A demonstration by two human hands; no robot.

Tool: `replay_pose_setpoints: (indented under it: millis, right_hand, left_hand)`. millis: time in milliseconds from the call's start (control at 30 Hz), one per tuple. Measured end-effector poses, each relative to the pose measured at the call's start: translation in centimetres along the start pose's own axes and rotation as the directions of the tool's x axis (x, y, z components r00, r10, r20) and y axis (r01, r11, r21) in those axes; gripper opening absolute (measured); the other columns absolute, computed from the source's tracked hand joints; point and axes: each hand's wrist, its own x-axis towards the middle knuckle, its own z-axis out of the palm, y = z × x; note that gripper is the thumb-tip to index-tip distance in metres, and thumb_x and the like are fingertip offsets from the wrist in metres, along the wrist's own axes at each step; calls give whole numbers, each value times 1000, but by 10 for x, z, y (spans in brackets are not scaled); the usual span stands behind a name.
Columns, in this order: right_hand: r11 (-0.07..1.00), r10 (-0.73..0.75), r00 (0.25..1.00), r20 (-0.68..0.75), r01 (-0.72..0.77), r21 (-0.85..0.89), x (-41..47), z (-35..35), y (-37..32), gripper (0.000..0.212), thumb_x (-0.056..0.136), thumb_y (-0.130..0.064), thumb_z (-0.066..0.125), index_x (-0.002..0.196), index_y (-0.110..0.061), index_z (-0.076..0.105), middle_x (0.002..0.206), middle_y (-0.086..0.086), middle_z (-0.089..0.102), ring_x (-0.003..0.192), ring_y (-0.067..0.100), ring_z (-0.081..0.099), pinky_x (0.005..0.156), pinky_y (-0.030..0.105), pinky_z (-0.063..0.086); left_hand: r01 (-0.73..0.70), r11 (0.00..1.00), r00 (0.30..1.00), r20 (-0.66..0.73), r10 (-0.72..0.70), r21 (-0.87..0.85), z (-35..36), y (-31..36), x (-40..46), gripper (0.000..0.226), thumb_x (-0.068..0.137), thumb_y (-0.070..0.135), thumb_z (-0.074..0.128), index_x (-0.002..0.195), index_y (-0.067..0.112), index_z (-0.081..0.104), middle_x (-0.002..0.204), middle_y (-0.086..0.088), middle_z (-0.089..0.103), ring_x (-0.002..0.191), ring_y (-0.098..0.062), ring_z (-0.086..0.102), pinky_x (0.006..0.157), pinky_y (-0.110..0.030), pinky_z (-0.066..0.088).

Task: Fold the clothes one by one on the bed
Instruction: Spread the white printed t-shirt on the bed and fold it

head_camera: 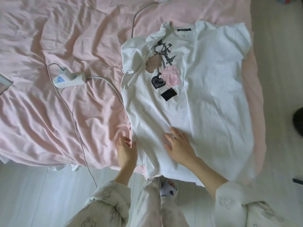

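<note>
The white cotton T-shirt with the keyring print (196, 99) blurs along its lower right hem, so the edge there cannot be traced, and its left sleeve is folded under itself. The small black neck label (183, 29) is too small to read. A grey-framed flat object (5, 85) is cut off by the left edge; a dark rounded shape (298, 122) and a dark flat item (298, 180) are cut off by the right edge, none identifiable. The thin white cable (78, 128) vanishes behind the person's patterned left sleeve (106, 200).
</note>
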Motion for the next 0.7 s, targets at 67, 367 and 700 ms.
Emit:
replay_pose_setpoints:
  millis: [67, 367, 700]
  right_hand:
    - [1000, -17, 1000, -5, 16, -24, -6, 3, 6, 45, 98, -26, 39, 142, -17, 34, 159, 5, 6, 147, 17, -1, 119, 37, 4]
    - [996, -36, 998, -52, 31, -86, -15, 21, 10, 45, 98, -28, 40, 141, -16, 35, 159, 5, 6, 146, 18, -1, 117, 37, 0]
    - [995, 60, 994, -93, -68, -78, -23, 34, -9, 44, 98, -28, 40, 139, -16, 36, 158, 6, 10, 146, 20, 4, 117, 44, 6]
  left_hand:
    - [6, 1000, 1000, -17, -5, 29, 4, -5, -5, 12, 86, 14, 60, 86, 14, 48, 89, -7, 60, 84, -30, 59, 65, -31, 42]
    - [-27, 977, 985, 171, -10, 213, 24, -19, -4, 26, 81, 22, 62, 96, 2, 60, 105, -17, 58, 96, -33, 58, 74, -32, 42]
    - [8, 996, 959, 280, -33, 92, -2, -21, 8, 11, 82, 19, 59, 77, 10, 62, 70, -4, 58, 77, -26, 55, 67, -32, 45]
